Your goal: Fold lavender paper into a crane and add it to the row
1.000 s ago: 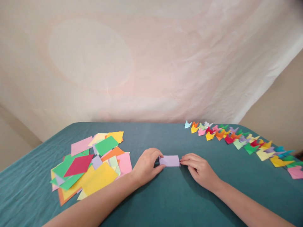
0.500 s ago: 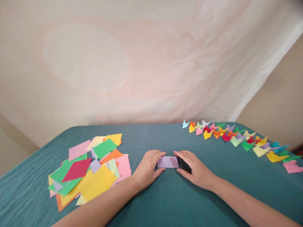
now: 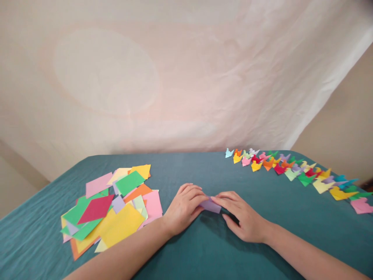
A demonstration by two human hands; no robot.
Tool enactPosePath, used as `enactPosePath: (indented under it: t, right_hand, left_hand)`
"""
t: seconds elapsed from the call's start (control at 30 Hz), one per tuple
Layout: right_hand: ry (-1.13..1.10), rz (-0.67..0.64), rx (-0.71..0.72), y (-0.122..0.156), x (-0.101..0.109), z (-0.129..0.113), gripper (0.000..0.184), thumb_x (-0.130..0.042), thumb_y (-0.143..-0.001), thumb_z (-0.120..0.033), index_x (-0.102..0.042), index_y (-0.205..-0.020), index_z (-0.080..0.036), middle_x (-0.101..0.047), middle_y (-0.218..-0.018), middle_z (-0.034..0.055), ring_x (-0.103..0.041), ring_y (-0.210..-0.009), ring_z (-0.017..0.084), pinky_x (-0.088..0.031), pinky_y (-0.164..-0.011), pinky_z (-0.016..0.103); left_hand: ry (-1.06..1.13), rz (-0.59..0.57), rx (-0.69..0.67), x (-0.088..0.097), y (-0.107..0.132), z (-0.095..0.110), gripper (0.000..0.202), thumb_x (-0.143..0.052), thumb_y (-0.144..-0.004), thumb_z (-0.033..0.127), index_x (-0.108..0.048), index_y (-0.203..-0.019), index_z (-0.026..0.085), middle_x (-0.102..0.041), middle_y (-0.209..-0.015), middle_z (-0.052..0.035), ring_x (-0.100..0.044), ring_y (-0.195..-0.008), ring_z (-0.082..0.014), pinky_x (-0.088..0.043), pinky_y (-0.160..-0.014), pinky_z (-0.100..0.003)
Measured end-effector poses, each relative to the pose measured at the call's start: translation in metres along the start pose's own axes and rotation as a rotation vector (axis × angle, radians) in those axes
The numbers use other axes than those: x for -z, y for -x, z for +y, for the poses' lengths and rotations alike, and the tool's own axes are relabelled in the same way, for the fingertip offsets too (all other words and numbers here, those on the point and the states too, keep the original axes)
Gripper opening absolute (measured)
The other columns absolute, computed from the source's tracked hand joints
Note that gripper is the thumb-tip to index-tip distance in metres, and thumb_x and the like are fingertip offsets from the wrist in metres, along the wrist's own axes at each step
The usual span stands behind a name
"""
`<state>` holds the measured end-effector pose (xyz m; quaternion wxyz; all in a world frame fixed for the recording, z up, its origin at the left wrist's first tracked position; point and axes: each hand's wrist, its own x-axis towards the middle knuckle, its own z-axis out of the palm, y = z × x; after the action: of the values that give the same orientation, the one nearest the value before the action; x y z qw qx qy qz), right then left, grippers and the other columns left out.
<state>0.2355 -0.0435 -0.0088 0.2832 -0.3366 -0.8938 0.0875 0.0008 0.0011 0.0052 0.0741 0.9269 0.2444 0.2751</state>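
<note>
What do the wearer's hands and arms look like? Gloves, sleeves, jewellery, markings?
Left hand and right hand: ungloved, no rings visible. Left forearm and right forearm: no sleeves, watch, bracelet, cables or clear markings in view. Nail detail too small to tell.

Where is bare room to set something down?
Bare green cloth lies between the flat multicoloured paper sheets and colourful folded paper birds, beyond left hand and right hand; also between both forearms. Crowded: among sheets, birds, around lilac paper strip.

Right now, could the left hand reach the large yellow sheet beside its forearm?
Probably yes: nothing seems to cover the yellow sheet, though the left hand is holding the purple paper.
</note>
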Motion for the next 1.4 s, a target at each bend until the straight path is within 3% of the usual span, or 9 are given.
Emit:
enactPosePath:
  t: [0.2,0.4,0.57,0.7,0.93,1.23,1.4]
  right_hand:
    - [-0.051,-0.016,-0.028,0.002,-0.001,0.001,0.061,-0.038,-0.078,-0.002,-0.032,-0.136,-0.017,-0.042,-0.131,0.0131,-0.031,-0.126,0.024,-0.035,-0.102,0.045]
    - [-0.110,-0.017,-0.043,0.000,-0.001,-0.001,0.059,-0.040,-0.078,-0.003,-0.031,-0.136,-0.016,-0.044,-0.128,0.0141,-0.039,-0.120,0.023,-0.036,-0.102,0.043]
    - [-0.103,-0.005,-0.030,-0.002,-0.001,0.000,0.058,-0.038,-0.079,-0.003,-0.034,-0.135,-0.018,-0.049,-0.123,0.0128,-0.044,-0.116,0.022,-0.040,-0.099,0.041]
    - [-0.089,-0.003,-0.056,0.000,-0.003,0.001,0.057,-0.035,-0.080,-0.003,-0.036,-0.134,-0.019,-0.050,-0.123,0.0119,-0.048,-0.113,0.020,-0.044,-0.097,0.038]
    - [-0.025,0.111,-0.090,0.002,-0.008,0.007,0.050,-0.036,-0.084,-0.006,-0.043,-0.130,-0.022,-0.057,-0.115,0.0102,-0.054,-0.107,0.020,-0.049,-0.090,0.036]
    - [0.021,0.144,-0.001,0.002,-0.011,0.015,0.035,-0.041,-0.087,-0.008,-0.056,-0.115,-0.022,-0.062,-0.101,0.0078,-0.059,-0.092,0.018,-0.052,-0.078,0.033]
    - [0.137,0.095,0.056,0.002,-0.009,0.008,0.025,-0.043,-0.089,-0.011,-0.062,-0.102,-0.021,-0.064,-0.091,0.0067,-0.057,-0.083,0.017,-0.049,-0.071,0.032]
  left_hand:
    - [-0.047,0.047,-0.096,0.000,0.001,-0.001,0.016,-0.047,-0.089,0.018,-0.060,-0.098,0.022,-0.063,-0.107,-0.0035,-0.050,-0.111,-0.0173,-0.034,-0.099,-0.039]
    - [-0.070,0.065,-0.121,0.001,0.001,0.000,0.014,-0.049,-0.087,0.014,-0.061,-0.088,0.021,-0.061,-0.112,-0.0036,-0.045,-0.118,-0.0184,-0.034,-0.100,-0.039]
    - [-0.064,0.065,-0.104,0.001,0.001,0.000,0.014,-0.050,-0.085,0.012,-0.062,-0.083,0.020,-0.061,-0.108,-0.0038,-0.047,-0.113,-0.0189,-0.036,-0.095,-0.037]
    - [-0.069,0.043,-0.076,0.001,0.002,-0.001,0.016,-0.048,-0.086,0.012,-0.062,-0.083,0.021,-0.062,-0.104,-0.0032,-0.049,-0.109,-0.0176,-0.037,-0.092,-0.035]
    - [-0.105,0.036,0.021,0.001,0.003,-0.006,0.014,-0.051,-0.083,0.011,-0.061,-0.081,0.020,-0.063,-0.096,-0.0030,-0.052,-0.102,-0.0176,-0.039,-0.089,-0.036]
    - [-0.121,-0.034,0.048,-0.001,0.004,-0.005,0.015,-0.050,-0.084,0.012,-0.063,-0.085,0.020,-0.063,-0.096,-0.0038,-0.053,-0.098,-0.0189,-0.040,-0.086,-0.037]
    - [-0.110,-0.072,0.033,0.001,0.003,-0.002,0.017,-0.048,-0.086,0.015,-0.063,-0.092,0.020,-0.062,-0.096,-0.0048,-0.053,-0.098,-0.0196,-0.039,-0.087,-0.038]
